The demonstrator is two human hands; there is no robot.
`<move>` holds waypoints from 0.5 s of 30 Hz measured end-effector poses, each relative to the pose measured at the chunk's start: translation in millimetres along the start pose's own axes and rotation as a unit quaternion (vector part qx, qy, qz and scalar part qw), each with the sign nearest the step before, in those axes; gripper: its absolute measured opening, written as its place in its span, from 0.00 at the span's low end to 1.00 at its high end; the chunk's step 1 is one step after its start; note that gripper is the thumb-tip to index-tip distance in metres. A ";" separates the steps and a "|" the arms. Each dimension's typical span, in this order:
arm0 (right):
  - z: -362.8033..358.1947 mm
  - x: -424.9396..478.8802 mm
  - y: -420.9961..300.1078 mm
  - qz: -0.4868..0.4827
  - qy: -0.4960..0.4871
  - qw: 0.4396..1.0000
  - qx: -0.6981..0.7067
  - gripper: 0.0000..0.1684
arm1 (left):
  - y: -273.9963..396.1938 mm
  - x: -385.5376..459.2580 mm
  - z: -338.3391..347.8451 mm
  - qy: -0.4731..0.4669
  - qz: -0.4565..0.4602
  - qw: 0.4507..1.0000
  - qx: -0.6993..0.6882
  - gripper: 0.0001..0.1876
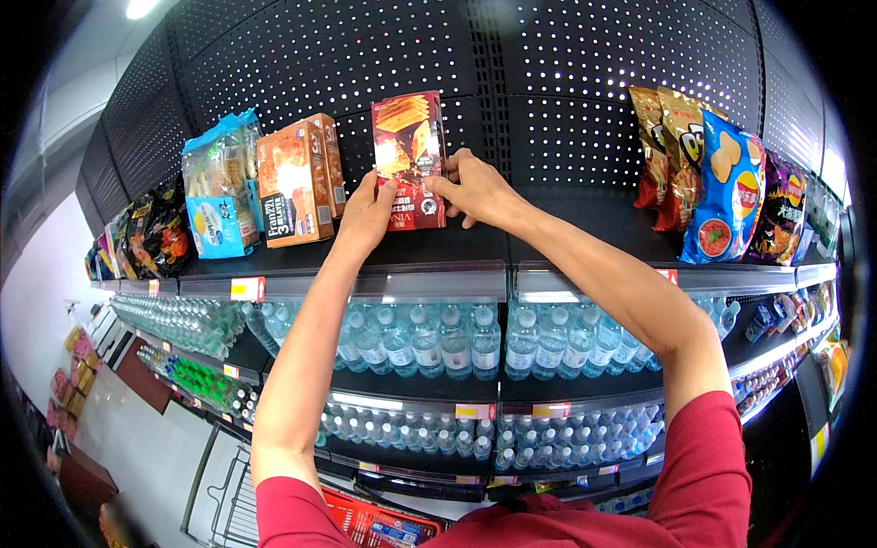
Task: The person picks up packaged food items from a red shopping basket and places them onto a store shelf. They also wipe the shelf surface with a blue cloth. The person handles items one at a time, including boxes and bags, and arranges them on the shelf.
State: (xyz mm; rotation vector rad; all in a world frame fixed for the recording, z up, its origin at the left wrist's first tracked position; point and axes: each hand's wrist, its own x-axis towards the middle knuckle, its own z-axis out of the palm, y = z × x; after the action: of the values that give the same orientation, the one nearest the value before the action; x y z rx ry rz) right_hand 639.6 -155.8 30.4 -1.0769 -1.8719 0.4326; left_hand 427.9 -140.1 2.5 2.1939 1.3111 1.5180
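Observation:
Both my hands are on a dark red snack box [409, 161] with crackers pictured on it. It stands upright on the top shelf, and the large writing on it is upside down. My left hand [368, 212] holds its lower left edge, and my right hand [476, 186] grips its right edge, thumb on the front. Left of the box stand orange-brown wafer boxes [293, 188], one behind another. Farther left is a clear and light blue snack bag [223, 192]. A blue chip bag [726, 192] stands well to the right, beside gold and red bags [678, 151].
Clear plastic bottles [425, 342] fill the shelf below, with smaller bottles [411, 435] lower down. The top shelf has a raised clear front edge [438, 281]. A black perforated panel [582, 137] rises behind. Below me are a red basket [349, 520] and a metal wire cart [229, 500].

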 end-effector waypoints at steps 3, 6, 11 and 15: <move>-0.8 1.0 -1.0 -0.001 -0.015 1.000 0.001 0.32 | -8.3 3.4 -0.8 -0.013 0.009 1.000 -0.015 0.26; -4.7 0.1 -4.6 0.054 -0.050 0.997 0.009 0.36 | -3.1 3.9 0.3 -0.019 -0.014 1.000 0.011 0.27; -8.8 -4.2 -5.4 0.058 -0.049 0.997 0.010 0.40 | 0.5 1.5 3.7 0.000 -0.007 1.000 0.013 0.32; -8.6 -7.5 -6.6 0.047 -0.048 0.998 0.009 0.45 | 1.7 -3.0 2.7 0.023 -0.023 0.999 0.013 0.36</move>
State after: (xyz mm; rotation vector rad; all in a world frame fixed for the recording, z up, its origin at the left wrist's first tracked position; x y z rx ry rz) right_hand 645.1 -166.7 35.3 -1.1534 -1.9018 0.5634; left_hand 430.8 -142.4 0.3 2.1414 1.3919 1.5525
